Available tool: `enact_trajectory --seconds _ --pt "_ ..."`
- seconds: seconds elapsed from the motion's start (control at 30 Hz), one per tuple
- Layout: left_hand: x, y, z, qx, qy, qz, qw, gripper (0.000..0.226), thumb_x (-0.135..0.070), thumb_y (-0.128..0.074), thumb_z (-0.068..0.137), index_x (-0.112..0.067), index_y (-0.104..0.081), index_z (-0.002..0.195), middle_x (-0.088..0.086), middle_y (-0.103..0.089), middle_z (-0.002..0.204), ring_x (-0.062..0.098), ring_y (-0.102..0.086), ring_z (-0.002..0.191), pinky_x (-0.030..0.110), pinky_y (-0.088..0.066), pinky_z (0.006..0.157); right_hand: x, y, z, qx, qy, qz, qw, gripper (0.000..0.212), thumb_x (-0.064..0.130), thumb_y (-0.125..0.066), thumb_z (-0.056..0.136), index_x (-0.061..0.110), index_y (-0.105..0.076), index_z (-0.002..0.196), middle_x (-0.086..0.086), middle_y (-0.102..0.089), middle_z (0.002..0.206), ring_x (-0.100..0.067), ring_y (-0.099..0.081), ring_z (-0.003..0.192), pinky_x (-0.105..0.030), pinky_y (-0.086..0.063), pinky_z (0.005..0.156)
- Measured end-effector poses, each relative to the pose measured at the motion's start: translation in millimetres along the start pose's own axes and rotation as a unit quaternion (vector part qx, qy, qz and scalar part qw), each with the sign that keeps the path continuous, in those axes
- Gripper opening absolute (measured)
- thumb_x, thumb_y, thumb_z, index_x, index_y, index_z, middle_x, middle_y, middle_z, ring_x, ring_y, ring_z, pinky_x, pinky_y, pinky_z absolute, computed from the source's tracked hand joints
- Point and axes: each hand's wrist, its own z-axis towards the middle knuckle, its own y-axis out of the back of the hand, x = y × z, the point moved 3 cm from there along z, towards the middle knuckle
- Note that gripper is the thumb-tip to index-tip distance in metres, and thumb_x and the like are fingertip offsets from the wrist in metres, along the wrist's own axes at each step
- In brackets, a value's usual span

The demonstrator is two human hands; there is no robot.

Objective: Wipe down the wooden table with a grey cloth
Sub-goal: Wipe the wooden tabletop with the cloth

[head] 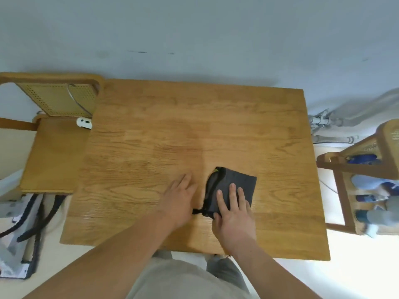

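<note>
Head: right hand (pixel 234 214) flat on grey cloth (pixel 234 183); left hand (pixel 179 199) beside.

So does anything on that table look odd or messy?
Only a darker patch mid-table, maybe damp or a stain. The cloth lies folded under the right hand; the left hand rests flat beside it.

A pale grey wall (pixel 194 29) is seen at the top. Cane-backed wooden chairs are placed at left (pixel 54 147) and right (pixel 356 175); the floor (pixel 323 277) is brightly lit.
</note>
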Motion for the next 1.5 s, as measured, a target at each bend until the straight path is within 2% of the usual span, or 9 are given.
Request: enact_trajectory --seconds 0.1,0.23,0.3,0.6,0.77,1.03,1.2,1.33,1.5 --pt "10.1 -9.1 -5.0 0.012 -0.070 0.022 0.997 0.068 -0.018 -0.054 0.099 -0.024 -0.025 0.160 0.003 0.011 0.173 0.023 0.010 0.159 0.045 -0.002 0.130 23.0 -27.1 -20.2 -0.005 -0.072 0.045 0.996 0.066 0.047 -0.021 0.108 0.029 0.010 0.164 -0.011 0.035 0.160 -0.033 0.019 0.157 -0.047 -0.003 0.129" --pt "45.8 -13.4 -10.8 0.004 -0.140 0.007 0.990 0.065 -0.012 -0.056 0.097 -0.022 -0.033 0.157 0.003 0.009 0.173 0.023 0.010 0.159 0.048 -0.009 0.129 74.0 -59.8 -45.7 -0.069 -0.184 0.136 0.971 0.069 0.046 -0.031 0.095 0.018 -0.045 0.156 -0.022 -0.027 0.166 -0.042 -0.035 0.150 -0.054 -0.042 0.113" --pt "67.3 -13.2 -14.4 0.013 -0.150 0.001 0.989 0.067 -0.011 -0.056 0.097 -0.023 -0.033 0.159 0.002 0.009 0.173 0.022 0.010 0.159 0.048 -0.010 0.129 103.4 -76.1 -53.0 -0.076 -0.208 0.156 0.963 0.069 0.046 -0.033 0.093 0.017 -0.049 0.153 -0.023 -0.034 0.163 -0.044 -0.038 0.147 -0.055 -0.043 0.112" --pt "119.4 20.4 -9.7 0.029 -0.142 0.026 0.989 0.070 -0.012 -0.052 0.100 -0.023 -0.024 0.162 0.003 0.012 0.173 0.023 0.011 0.159 0.045 -0.008 0.130 194.5 -97.3 -54.9 -0.060 -0.116 0.145 0.981 0.066 0.062 -0.033 0.101 0.026 -0.043 0.156 -0.015 -0.027 0.168 -0.038 -0.027 0.154 -0.052 -0.029 0.120" --pt "142.9 37.3 -4.0 0.018 -0.115 0.074 0.990 0.075 -0.014 -0.052 0.099 -0.023 -0.016 0.164 0.003 0.016 0.172 0.023 0.011 0.159 0.044 -0.004 0.130 142.9 -53.4 -20.0 -0.015 -0.060 0.136 0.989 0.061 0.056 -0.022 0.108 0.042 -0.003 0.164 0.002 0.025 0.169 -0.022 0.022 0.157 -0.046 -0.004 0.130" --pt "176.7 46.8 -7.7 0.024 -0.067 0.076 0.995 0.077 -0.013 -0.051 0.099 -0.024 -0.013 0.165 0.003 0.016 0.172 0.025 0.011 0.159 0.043 -0.002 0.130 166.1 -31.4 11.6 -0.054 -0.103 0.135 0.984 0.062 0.049 -0.021 0.110 0.033 0.001 0.165 -0.006 0.023 0.170 -0.028 0.022 0.157 -0.045 0.004 0.129" --pt "181.9 58.4 5.2 0.029 -0.058 0.080 0.995 0.077 -0.017 -0.052 0.099 -0.023 -0.013 0.165 0.006 0.015 0.172 0.025 0.008 0.159 0.042 -0.005 0.130 188.9 -69.2 -23.7 -0.035 0.032 0.075 0.996 0.058 0.052 -0.031 0.102 0.032 -0.044 0.156 -0.008 -0.019 0.171 -0.032 -0.022 0.156 -0.049 -0.026 0.121" --pt "183.6 63.5 12.7 0.031 -0.049 0.079 0.995 0.080 -0.017 -0.053 0.099 -0.024 -0.008 0.165 0.005 0.018 0.172 0.025 0.009 0.159 0.041 -0.004 0.130 153.4 -34.5 1.1 0.002 0.077 0.045 0.996 0.059 0.055 -0.023 0.108 0.044 -0.006 0.163 0.005 0.022 0.169 -0.020 0.020 0.157 -0.046 -0.005 0.130" --pt "193.8 59.8 -4.4 0.022 -0.044 0.076 0.996 0.076 -0.022 -0.049 0.102 -0.026 -0.007 0.165 0.001 0.014 0.173 0.022 0.010 0.159 0.040 0.003 0.126 141.7 17.2 57.8 -0.009 -0.065 0.131 0.989 0.062 0.052 -0.025 0.109 0.038 -0.002 0.165 -0.001 0.023 0.171 -0.024 0.021 0.157 -0.045 -0.002 0.129"
